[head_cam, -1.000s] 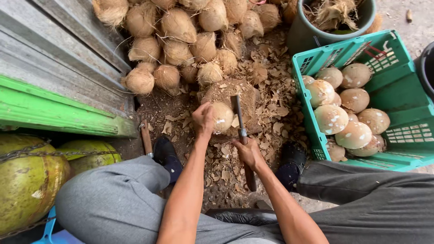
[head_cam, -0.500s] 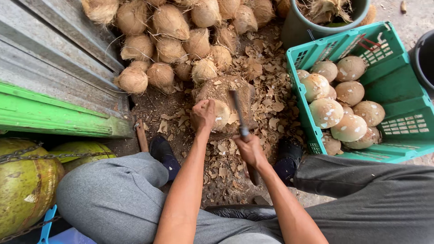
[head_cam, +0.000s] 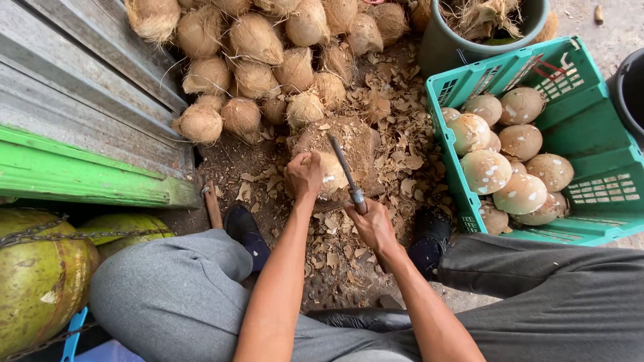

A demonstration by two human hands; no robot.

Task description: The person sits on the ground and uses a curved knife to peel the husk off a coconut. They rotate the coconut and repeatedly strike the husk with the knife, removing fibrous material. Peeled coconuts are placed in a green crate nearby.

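The coconut (head_cam: 330, 175) sits on a husk-covered block (head_cam: 355, 144) on the ground between the person's feet; the left hand (head_cam: 303, 175) covers its near left side, so only a pale, partly stripped patch of shell shows. That hand's grip is closed over the nut, holding it down. The right hand (head_cam: 373, 224) has its grip wrapped tight around the handle of a knife (head_cam: 343, 171), hiding the handle; the dark blade slants up and to the left across the nut, and whether its edge touches the shell is hard to tell. Shavings (head_cam: 402, 157) litter the dirt all around the block. Beyond it lies a heap of brown husked coconuts (head_cam: 268, 53), cut off at the top edge. To the right, a green crate (head_cam: 590, 214) holds peeled pale nuts (head_cam: 486, 171); a grey bucket (head_cam: 446, 47) of fibre stands behind it. At the left, green coconuts (head_cam: 37, 288) run out of view.
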